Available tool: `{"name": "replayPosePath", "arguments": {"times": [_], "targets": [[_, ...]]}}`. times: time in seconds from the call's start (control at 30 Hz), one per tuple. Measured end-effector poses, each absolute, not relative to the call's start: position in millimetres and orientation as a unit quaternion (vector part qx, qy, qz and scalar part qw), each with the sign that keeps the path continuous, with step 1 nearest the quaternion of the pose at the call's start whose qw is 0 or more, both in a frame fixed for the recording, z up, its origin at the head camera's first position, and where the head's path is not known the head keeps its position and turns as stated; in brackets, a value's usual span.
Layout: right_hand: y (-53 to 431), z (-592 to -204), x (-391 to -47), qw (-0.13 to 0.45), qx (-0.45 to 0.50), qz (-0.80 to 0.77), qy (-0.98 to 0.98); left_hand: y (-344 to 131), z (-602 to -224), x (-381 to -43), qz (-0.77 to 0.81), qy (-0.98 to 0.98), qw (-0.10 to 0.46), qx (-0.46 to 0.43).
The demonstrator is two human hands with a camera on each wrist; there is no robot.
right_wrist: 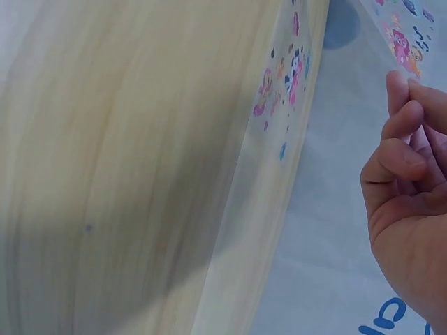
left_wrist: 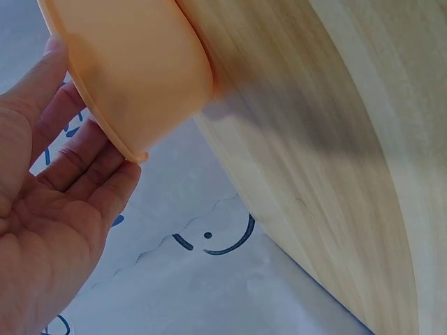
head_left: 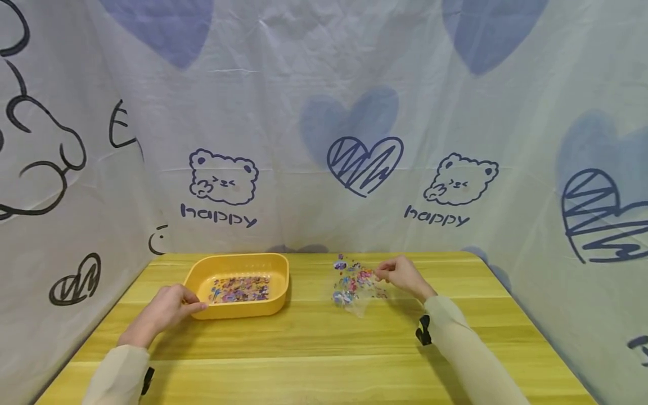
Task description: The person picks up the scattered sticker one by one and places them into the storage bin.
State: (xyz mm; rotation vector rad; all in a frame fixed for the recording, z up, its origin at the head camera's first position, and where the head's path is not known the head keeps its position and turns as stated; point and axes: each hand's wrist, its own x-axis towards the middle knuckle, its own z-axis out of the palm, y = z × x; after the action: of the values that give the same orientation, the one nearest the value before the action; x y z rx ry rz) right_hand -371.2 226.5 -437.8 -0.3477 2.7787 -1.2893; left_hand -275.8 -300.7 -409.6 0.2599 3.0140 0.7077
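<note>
My left hand (head_left: 164,309) grips the front left corner of a yellow-orange plastic tray (head_left: 240,309). In the left wrist view the thumb and fingers lie on the tray's rim (left_wrist: 94,112). Inside the tray is a layer of small colourful printed pieces (head_left: 243,289). To the right, my right hand (head_left: 402,275) pinches the edge of a clear sheet (right_wrist: 401,42) printed with small colourful cartoon figures, raised off the table. Below it another clear printed sheet (right_wrist: 286,77) lies on the table. The two sheets overlap in the head view.
The wood-grain table (head_left: 304,354) carries the tray at left and the sheets right of centre. A white curtain (head_left: 283,124) with hearts and bear drawings hangs close behind the table's back edge and along both sides.
</note>
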Motion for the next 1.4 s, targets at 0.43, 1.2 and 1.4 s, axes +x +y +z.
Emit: {"name": "replayPosePath", "arguments": {"times": [0.43, 1.2, 1.4], "targets": [[205.7, -436.8, -375.1, 0.005, -0.109, -0.458, 0.882, -302.3, -412.1, -277.4, 0.226, 0.970, 0.016, 0.085], [114.3, -413.0, -379.3, -0.020, -0.098, -0.575, 0.812, -302.4, -407.1, -277.2, 0.227, 0.971, 0.027, 0.073], [85.8, -405.8, -378.7, -0.037, -0.113, -0.570, 0.813, -302.6, -407.5, -276.3, 0.225, 0.971, 0.025, 0.075]]}}
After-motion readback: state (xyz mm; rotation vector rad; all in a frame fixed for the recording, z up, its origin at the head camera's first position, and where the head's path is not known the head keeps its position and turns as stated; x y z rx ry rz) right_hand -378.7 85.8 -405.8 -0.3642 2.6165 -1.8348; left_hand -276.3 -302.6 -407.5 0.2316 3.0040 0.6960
